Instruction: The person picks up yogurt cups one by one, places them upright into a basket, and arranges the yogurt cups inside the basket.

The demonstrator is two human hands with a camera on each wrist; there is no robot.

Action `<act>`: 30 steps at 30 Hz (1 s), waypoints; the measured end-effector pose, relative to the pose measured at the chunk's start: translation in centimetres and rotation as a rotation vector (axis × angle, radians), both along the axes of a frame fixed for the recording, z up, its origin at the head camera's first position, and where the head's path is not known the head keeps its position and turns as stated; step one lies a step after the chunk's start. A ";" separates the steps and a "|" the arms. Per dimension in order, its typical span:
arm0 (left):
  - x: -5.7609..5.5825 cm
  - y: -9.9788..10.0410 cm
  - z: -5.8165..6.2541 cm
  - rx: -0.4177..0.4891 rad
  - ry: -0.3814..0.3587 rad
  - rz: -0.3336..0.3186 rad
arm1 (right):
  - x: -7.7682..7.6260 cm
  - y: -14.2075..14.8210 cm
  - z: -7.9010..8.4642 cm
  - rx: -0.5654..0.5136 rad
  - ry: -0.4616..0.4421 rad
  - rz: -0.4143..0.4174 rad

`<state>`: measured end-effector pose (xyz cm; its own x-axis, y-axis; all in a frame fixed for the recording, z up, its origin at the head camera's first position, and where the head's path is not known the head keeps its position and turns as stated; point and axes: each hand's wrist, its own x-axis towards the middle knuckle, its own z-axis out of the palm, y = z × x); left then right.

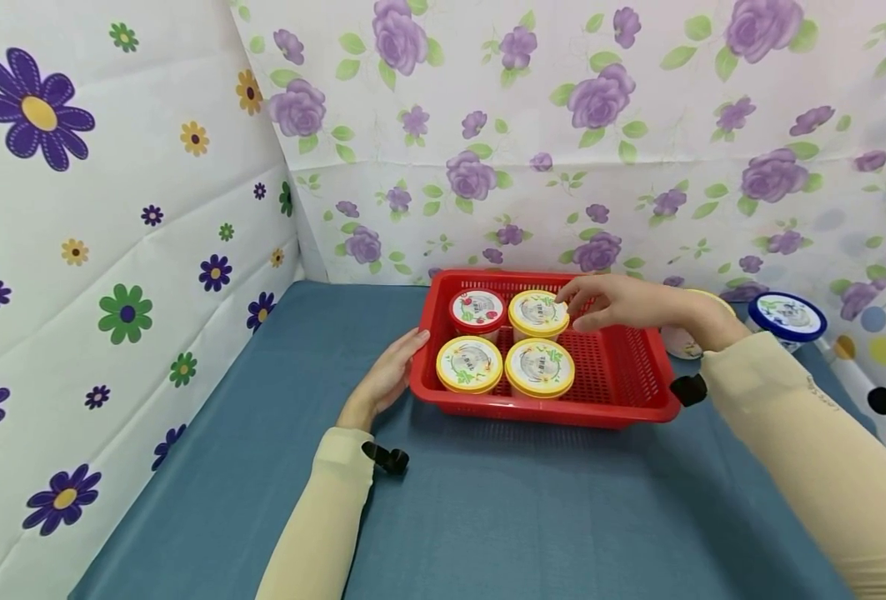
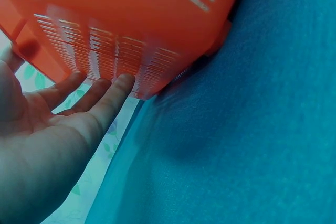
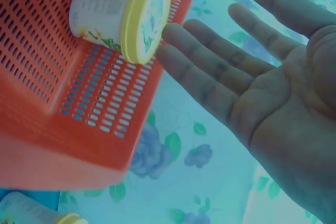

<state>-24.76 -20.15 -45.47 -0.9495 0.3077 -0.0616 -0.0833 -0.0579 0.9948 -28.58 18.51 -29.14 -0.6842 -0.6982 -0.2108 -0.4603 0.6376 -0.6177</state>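
A red plastic basket (image 1: pixel 623 411) with slotted walls stands on the cloth-covered table. Its left part holds one red-lidded tub (image 1: pixel 478 309) and three yellow-lidded tubs (image 1: pixel 540 367), all upright. My left hand (image 1: pixel 387 372) is at the basket's left end; in the left wrist view its nearly straight fingers (image 2: pixel 113 95) touch the outer slotted wall, with the thumb near the rim. My right hand (image 1: pixel 615 302) hovers over the basket, fingers extended and palm bare. In the right wrist view its fingertips (image 3: pixel 170 56) are at the lid of the back yellow-lidded tub (image 3: pixel 100 14); contact is unclear.
Right of the basket, a blue-lidded tub (image 1: pixel 788 317) and a yellow-lidded tub (image 1: pixel 680 342) stand on the table, the latter partly hidden by my right wrist. Flowered sheets (image 1: pixel 473 175) hang behind and to the left. The blue-grey cloth (image 1: pixel 503 508) covers the table.
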 end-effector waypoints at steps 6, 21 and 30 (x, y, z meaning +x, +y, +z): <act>-0.1 0.2 0.0 0.008 -0.008 0.006 | 0.1 2.0 0.5 -0.056 0.041 -0.071; -0.1 0.2 0.0 0.006 -0.004 0.004 | 0.6 5.5 0.3 -0.090 0.051 -0.174; 0.0 0.2 0.0 -0.003 -0.001 0.007 | 0.8 7.7 -0.5 -0.093 0.108 -0.217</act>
<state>-24.78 -19.91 -45.43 -0.9516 0.3008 -0.0630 -0.0835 -0.0559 0.9949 -27.81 26.23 -29.67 -0.8353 -0.5452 -0.0703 -0.3852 0.6718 -0.6327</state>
